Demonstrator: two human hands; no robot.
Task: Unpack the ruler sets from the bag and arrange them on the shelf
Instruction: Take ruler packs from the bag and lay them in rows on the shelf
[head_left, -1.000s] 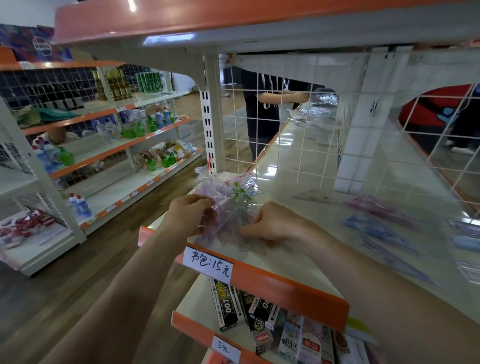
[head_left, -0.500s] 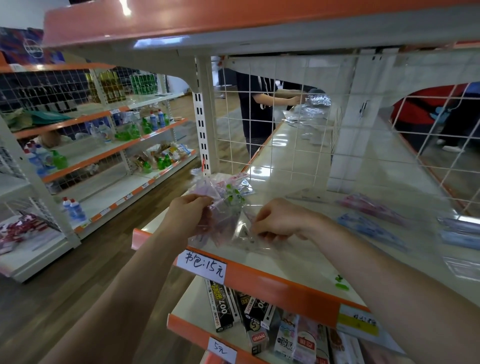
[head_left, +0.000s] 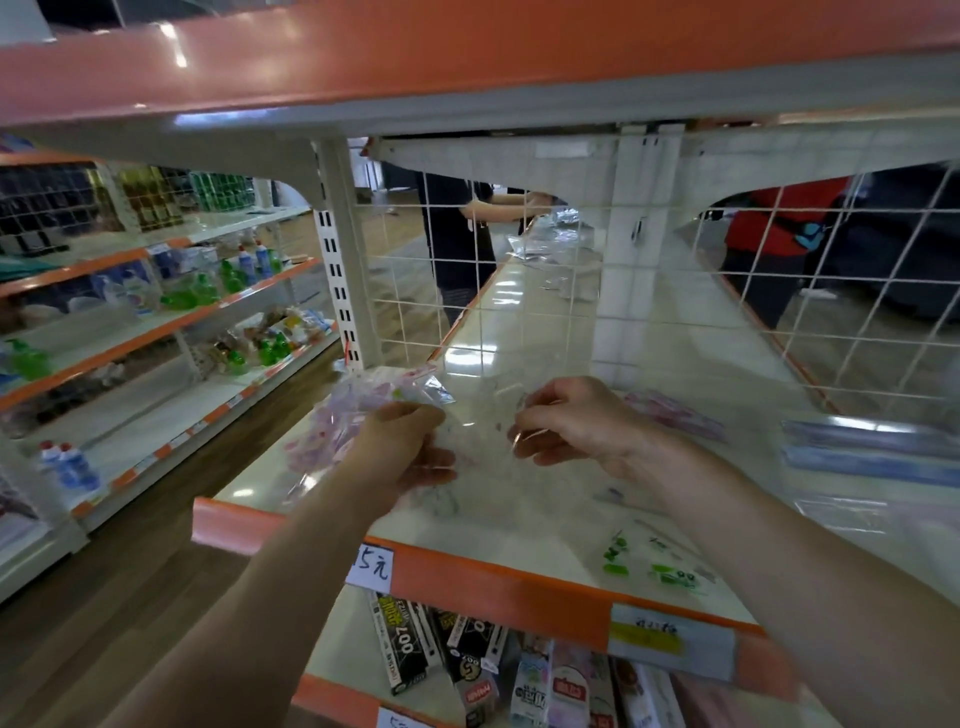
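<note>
A clear plastic bag with pinkish ruler sets inside is held above the cream shelf. My left hand grips the bag's right end. My right hand pinches a clear, nearly see-through packet stretched between both hands. Several ruler sets lie flat on the shelf to the right: a pink one, blue ones and a green-printed one near the orange front edge.
A white wire grid backs the shelf, with a white post at its left. An orange-edged shelf hangs close overhead. Packaged goods fill the shelf below. Persons stand behind the grid. Another shelving unit lines the aisle on the left.
Both hands have lifted and drawn apart, stretching clear plastic between them. The camera has moved closer and to the right, bringing a green-printed set near the front edge into view.
</note>
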